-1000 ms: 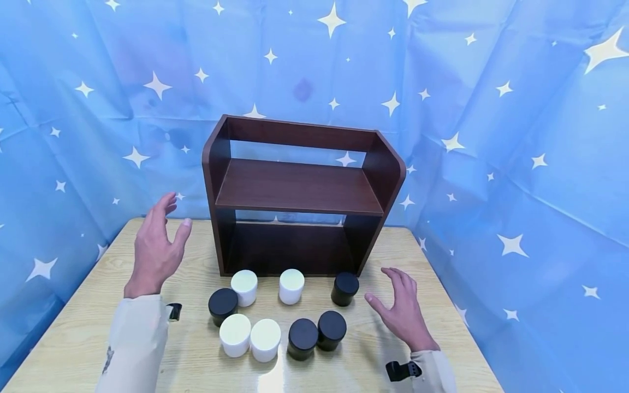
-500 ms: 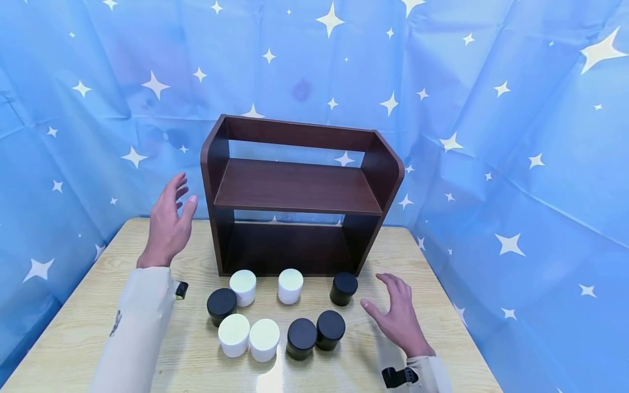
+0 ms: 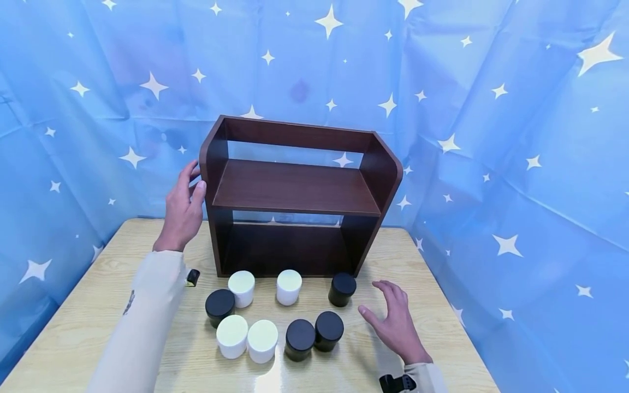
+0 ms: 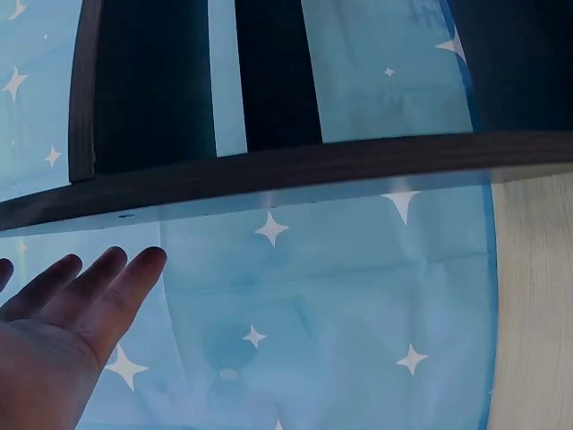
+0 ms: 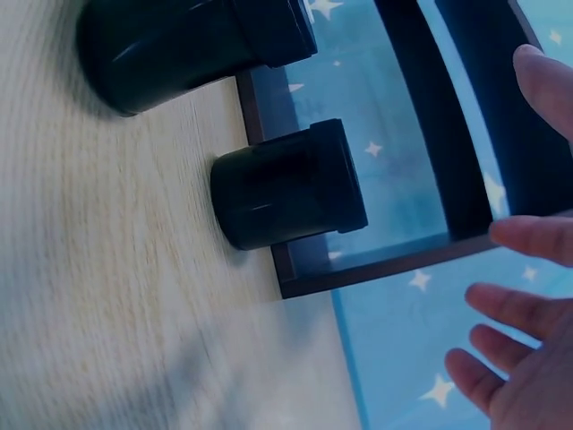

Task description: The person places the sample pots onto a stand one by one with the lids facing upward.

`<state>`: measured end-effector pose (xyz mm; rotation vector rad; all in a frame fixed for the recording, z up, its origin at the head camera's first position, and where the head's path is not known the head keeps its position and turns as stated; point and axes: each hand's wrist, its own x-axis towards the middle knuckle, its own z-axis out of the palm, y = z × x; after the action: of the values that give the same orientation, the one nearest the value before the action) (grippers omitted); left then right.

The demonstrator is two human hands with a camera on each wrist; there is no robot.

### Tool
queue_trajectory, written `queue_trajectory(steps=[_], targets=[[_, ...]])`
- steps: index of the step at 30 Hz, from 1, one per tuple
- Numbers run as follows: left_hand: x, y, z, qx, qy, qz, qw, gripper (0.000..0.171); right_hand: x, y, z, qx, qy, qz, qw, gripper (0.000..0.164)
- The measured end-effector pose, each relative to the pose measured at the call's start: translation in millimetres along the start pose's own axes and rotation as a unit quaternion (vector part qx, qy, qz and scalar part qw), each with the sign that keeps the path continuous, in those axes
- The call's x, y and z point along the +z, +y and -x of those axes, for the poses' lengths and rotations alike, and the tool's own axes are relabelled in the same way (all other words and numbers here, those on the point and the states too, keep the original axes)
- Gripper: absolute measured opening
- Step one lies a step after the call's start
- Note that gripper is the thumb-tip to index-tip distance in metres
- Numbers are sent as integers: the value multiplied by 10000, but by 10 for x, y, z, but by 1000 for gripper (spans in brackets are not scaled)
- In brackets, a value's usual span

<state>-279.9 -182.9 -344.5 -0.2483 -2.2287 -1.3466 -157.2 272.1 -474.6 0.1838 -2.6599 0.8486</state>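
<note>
A dark brown two-tier shelf (image 3: pixel 297 185) stands at the back of the table. Beside its left side panel is my left hand (image 3: pixel 183 210), fingers extended and close to the panel; in the left wrist view (image 4: pixel 81 313) a gap shows between fingertips and wood. My right hand (image 3: pixel 395 322) hovers over the table's right part, fingers spread and holding nothing. Nearest to it is a black lidded jar (image 3: pixel 342 289), also seen in the right wrist view as a black jar (image 5: pixel 291 184). Several white jars, such as the front white jar (image 3: pixel 262 341), and black jars, such as the left black jar (image 3: pixel 220 307), stand before the shelf.
The wooden table (image 3: pixel 98 327) bears everything. A blue star-patterned cloth (image 3: pixel 491 136) hangs behind and along both sides. Two front black jars, one being the black jar (image 3: pixel 300 339), stand close together; both shelf tiers have open fronts.
My left hand has moved right and farther back, up to the shelf's left side. My right hand has shifted slightly toward me. The jars and shelf have stayed in place.
</note>
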Motion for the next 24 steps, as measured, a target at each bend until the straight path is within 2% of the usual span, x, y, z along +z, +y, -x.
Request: queue_trajectory(steps=[8, 16, 24], targets=[[55, 26, -86, -149, 25, -88, 9998, 53, 35, 15, 38, 63, -50, -91, 9999, 61], [114, 30, -129, 27, 210, -210, 9996, 52, 77, 5, 54, 199, -171, -147, 9995, 59], [117, 35, -130, 27, 243, -241, 9994, 52, 124, -11, 56, 256, -264, -225, 9991, 60]])
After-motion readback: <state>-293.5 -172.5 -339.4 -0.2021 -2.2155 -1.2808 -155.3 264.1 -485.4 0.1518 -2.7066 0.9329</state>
